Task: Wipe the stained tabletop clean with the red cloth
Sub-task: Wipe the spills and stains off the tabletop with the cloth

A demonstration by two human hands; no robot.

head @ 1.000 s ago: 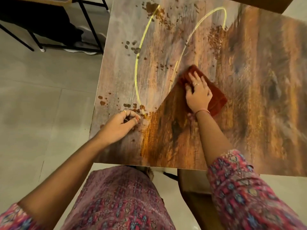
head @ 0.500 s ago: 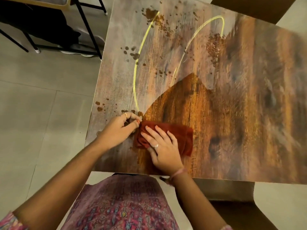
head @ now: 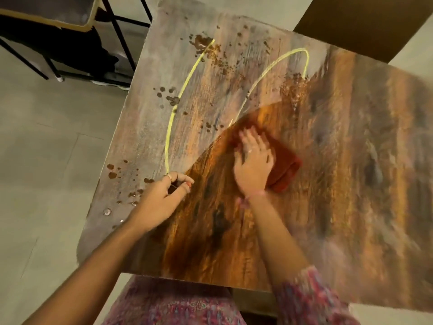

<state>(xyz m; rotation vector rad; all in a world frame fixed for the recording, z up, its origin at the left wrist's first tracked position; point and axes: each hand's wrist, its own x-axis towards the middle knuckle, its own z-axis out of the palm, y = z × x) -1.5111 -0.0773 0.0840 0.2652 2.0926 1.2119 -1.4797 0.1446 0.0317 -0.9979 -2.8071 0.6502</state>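
Since half a second ago, my right hand (head: 254, 161) has swept the red cloth (head: 284, 166) from the near edge toward the tabletop's (head: 351, 160) centre, fingers flat on it. My left hand (head: 161, 198) stays put at eight o'clock, fingers loosely curled. Brown stains (head: 201, 43) persist at eleven o'clock; grey floor (head: 46, 148) surrounds. The cloth looks bunched and blurred.

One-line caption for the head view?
Right hand presses red cloth across stained tabletop; left hand rests nearby.
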